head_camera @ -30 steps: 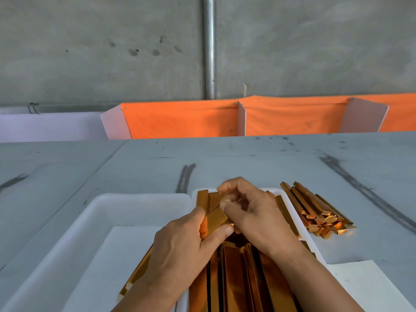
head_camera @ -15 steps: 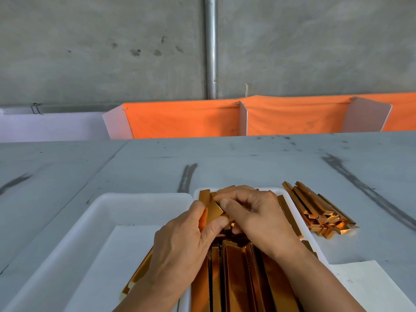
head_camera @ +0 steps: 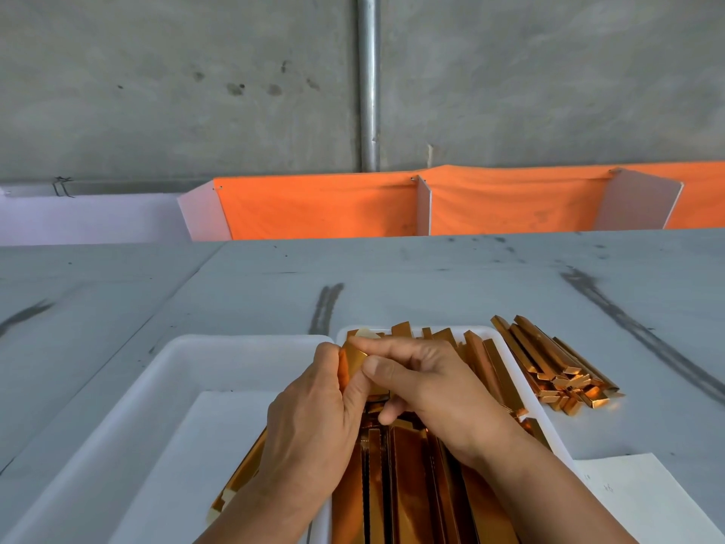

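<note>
1. A gold strip is pinched at its left edge by the left hand, whose thumb and fingers are curled round it.
2. The same strip is gripped from the right by the right hand, with the forefinger laid along the top and the thumb pressed on the face.
3. The strip is held up over the far left corner of the right tray, above the loose gold strips heaped inside.
4. A left tray is set right against it.
5. Folded gold pieces are piled on the tabletop, just right of the trays.
</note>
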